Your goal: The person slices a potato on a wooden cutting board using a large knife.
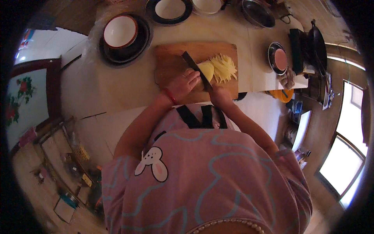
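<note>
A wooden cutting board [172, 58] lies on the counter before me. My right hand [221, 95] grips the handle of a kitchen knife [192, 63], whose dark blade slants up and to the left across the board. Right of the blade lie pale yellow slices [206, 70], which look like potato, and a heap of thin shreds [224, 68] of the same colour. My left hand [187, 82] is on the left side of the blade, its fingers bent close to it. Whatever lies beneath those fingers is mostly hidden.
A red-rimmed white bowl [120, 31] sits in a dark bowl [143, 44] at the left. More bowls [170, 8] and a dark pan [258, 13] line the far side. Near the counter's right end are a small dish [280, 60], a crumpled cloth [287, 79] and a black wok [317, 48].
</note>
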Tool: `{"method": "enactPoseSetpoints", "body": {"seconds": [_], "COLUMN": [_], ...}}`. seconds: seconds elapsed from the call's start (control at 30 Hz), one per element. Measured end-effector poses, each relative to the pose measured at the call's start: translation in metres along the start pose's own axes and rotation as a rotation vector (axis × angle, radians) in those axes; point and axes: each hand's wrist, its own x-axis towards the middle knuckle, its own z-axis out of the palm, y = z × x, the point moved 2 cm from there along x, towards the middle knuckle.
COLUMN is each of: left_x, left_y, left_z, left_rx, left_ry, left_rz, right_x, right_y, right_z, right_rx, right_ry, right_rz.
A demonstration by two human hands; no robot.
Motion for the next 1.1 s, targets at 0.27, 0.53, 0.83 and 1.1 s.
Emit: {"method": "enactPoseSetpoints", "body": {"seconds": [0.27, 0.53, 0.83, 1.1], "left_x": [-0.003, -0.008, -0.008, -0.005], "left_y": [-0.001, 0.000, 0.002, 0.003], "left_z": [0.003, 0.007, 0.006, 0.002], "left_rx": [-0.067, -0.079, -0.037, 0.023], "left_ry": [0.000, -0.009, -0.024, -0.122], "left_rz": [-0.039, -0.081, -0.090, -0.056], "right_x": [0.001, -0.008, -0.008, -0.033], "right_y": [-0.005, -0.009, -0.010, -0.023], "right_z": [-0.004, -0.002, -0.004, -0.057], "right_rx": [-0.036, 0.009, -0.153, -0.025], "right_ry": [0.029, 0.118, 0.067, 0.197], "right_rz": [0.009, -0.049, -0.088, -0.044]}}
